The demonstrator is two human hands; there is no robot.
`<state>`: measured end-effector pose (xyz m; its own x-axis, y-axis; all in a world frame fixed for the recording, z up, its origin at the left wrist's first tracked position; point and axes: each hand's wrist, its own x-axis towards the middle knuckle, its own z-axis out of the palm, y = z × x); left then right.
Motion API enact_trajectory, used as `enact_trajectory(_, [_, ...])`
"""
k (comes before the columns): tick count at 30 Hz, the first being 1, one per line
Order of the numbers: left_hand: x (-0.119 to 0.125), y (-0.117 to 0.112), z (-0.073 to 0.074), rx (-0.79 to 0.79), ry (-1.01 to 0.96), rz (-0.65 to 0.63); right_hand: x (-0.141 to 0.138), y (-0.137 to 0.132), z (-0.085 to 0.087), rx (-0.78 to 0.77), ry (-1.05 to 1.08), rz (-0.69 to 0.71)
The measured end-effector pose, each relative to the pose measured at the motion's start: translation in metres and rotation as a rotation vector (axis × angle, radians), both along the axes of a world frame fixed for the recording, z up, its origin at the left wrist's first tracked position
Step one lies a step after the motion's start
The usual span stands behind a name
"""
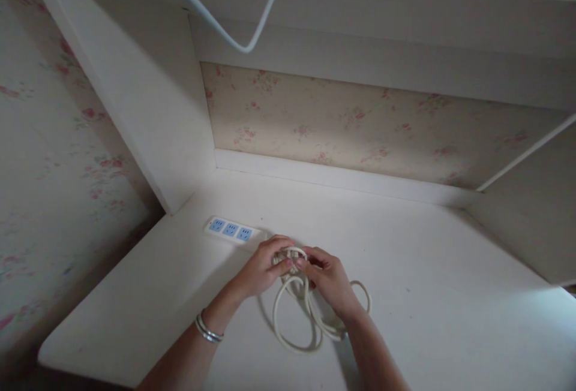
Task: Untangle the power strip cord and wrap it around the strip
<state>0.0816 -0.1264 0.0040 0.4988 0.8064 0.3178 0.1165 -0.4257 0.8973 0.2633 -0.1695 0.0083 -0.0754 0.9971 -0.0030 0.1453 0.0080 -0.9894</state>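
Observation:
My left hand and my right hand are side by side over the desk, both closed on a bunched, tangled part of a cream power cord. The thumbs of both hands press on the bundle from the near side. Loose loops of the cord hang below the hands and rest on the desktop, with one more loop showing to the right of my right wrist. A white power strip with three blue sockets lies just beyond my left hand. Its right end is hidden behind that hand.
The white desktop has a rounded front left corner. White side panels stand at left and right, with a shelf above. Pale blue bent tubing hangs at the top. Floral wallpaper covers the back and left.

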Motion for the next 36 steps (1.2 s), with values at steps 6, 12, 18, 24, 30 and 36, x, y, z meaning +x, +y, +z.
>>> enact_trajectory(6, [0.001,-0.001,0.003,-0.032,0.024,-0.008,-0.001,-0.002,0.003,-0.021,-0.011,0.015])
enact_trajectory(12, [0.005,-0.001,-0.004,-0.023,0.054,0.086,0.006,-0.002,0.002,-0.038,0.075,0.119])
enact_trajectory(18, [0.003,-0.004,-0.002,-0.152,-0.070,0.017,0.010,0.001,0.001,-0.034,0.125,0.186])
enact_trajectory(24, [0.001,-0.005,0.003,-0.206,-0.084,-0.047,0.006,-0.001,0.002,-0.036,0.120,0.158])
enact_trajectory(30, [-0.004,-0.003,-0.002,-0.145,0.012,-0.029,0.005,-0.003,0.003,-0.033,0.128,0.139])
enact_trajectory(36, [0.002,-0.005,-0.006,0.006,0.064,0.044,0.007,-0.001,-0.004,-0.034,0.082,0.087])
